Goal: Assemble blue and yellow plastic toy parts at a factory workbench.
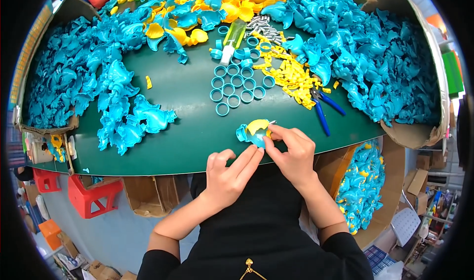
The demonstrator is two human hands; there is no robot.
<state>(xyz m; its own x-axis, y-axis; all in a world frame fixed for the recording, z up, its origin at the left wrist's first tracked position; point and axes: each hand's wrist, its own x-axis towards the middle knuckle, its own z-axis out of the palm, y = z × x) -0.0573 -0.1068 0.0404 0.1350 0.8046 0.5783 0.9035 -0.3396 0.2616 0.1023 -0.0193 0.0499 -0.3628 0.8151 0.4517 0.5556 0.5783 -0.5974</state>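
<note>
A small blue plastic shell (258, 140) with a curved yellow piece (256, 126) on top is between my hands at the table's near edge. My left hand (228, 175) has its forefinger and thumb together at the shell's near edge, its other fingers partly curled. At the shell's right side, my right hand (295, 154) is closed in a pinch. A thin pale tip shows by its forefinger, too small to name. A ribbed blue collar (241, 133) sticks out at the shell's left end.
Blue rings (228, 89) lie mid-table beside a clear bottle (233, 41), yellow bits (291, 77), metal pins (265, 29) and blue-handled pliers (321, 113). Heaps of blue shells (61, 73) fill both sides. A box of assembled pieces (362, 186) stands below right, a red stool (93, 197) below left.
</note>
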